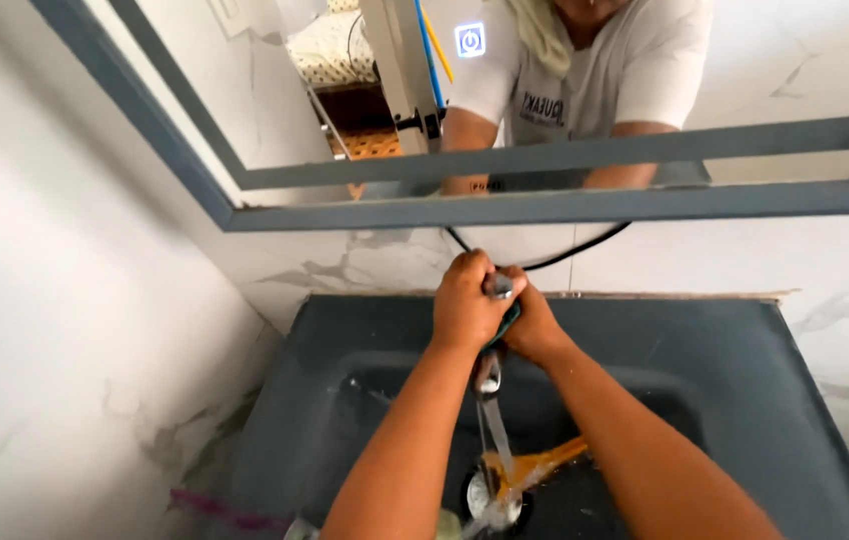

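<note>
fingers: both hands, left hand (465, 300) and right hand (533, 325), wrapped round faucet (492, 340) | chrome, running

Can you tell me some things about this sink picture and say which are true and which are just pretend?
1. Both hands are on the tap. True: the left hand and right hand wrap around it.
2. The sink is bright red. False: it is dark grey.
3. Water is running from the tap. True.
4. The mirror lies in the sink. False: it hangs on the wall above it.
5. The wall is black brick. False: it is white marble-look tile.
</note>
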